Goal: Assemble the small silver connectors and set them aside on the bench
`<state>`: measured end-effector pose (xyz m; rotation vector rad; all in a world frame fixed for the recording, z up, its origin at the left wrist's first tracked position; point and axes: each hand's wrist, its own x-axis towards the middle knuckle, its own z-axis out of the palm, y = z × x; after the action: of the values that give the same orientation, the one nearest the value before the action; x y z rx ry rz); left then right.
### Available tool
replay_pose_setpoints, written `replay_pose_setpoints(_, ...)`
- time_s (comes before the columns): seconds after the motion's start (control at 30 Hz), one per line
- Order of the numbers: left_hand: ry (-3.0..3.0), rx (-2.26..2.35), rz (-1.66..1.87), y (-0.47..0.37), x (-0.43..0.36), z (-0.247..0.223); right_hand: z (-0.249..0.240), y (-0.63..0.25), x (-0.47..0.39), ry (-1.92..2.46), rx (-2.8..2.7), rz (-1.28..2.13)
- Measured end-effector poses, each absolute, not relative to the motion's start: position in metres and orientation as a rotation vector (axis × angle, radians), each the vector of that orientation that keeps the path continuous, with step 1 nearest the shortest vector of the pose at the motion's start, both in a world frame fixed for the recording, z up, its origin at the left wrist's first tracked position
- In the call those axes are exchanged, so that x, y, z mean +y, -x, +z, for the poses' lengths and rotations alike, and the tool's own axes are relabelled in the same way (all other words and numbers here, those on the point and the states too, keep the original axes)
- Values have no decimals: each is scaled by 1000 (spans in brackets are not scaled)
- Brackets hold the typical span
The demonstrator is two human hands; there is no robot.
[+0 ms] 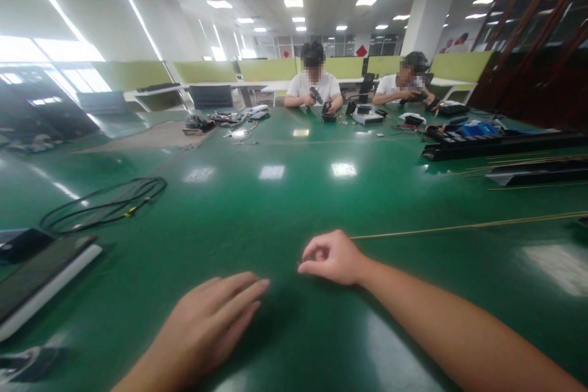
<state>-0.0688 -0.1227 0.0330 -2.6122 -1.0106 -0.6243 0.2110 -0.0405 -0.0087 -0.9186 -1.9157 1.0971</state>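
Observation:
My right hand (334, 257) is on the green table (248, 208), its fingers curled round at the near middle. Something small and dark shows at its fingertips, too small to name. A thin yellowish rod (459, 227) lies on the tabletop, running from behind that hand to the right edge. To the left and nearer me, my left hand (215, 318) hovers low or rests over the table, fingers stretched out and holding nothing visible. The two hands are apart.
A coiled black cable (103, 205) lies at the left, behind a flat dark device (46, 275). Two people in white shirts work across the table among electronic parts. Black metal channels (505, 143) and thin rods lie at the right.

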Motion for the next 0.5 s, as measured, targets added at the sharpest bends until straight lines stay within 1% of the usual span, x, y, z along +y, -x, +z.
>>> replay_pose_setpoints(0.07,2693,-803,-518,32,-98,36,-12,-211,-38,903,-1919,1103)
replay_pose_setpoints(0.13,2723,-646,-523,1,-77,39,-15,-210,-35,885,-1888,1107)
replay_pose_setpoints(0.2,2720,-594,-569,-19,-62,38,-19,-210,-32,885,-1828,1120)
replay_pose_setpoints(0.3,2719,-741,-627,-30,-54,35,-20,-210,-30,949,-1732,1160)
replay_pose_setpoints(0.37,2737,-861,-652,-23,-55,35,-17,-211,-31,960,-1735,1196)
replay_pose_setpoints(0.5,2617,-1048,-812,31,-71,47,-11,-212,-36,954,-1854,1263)
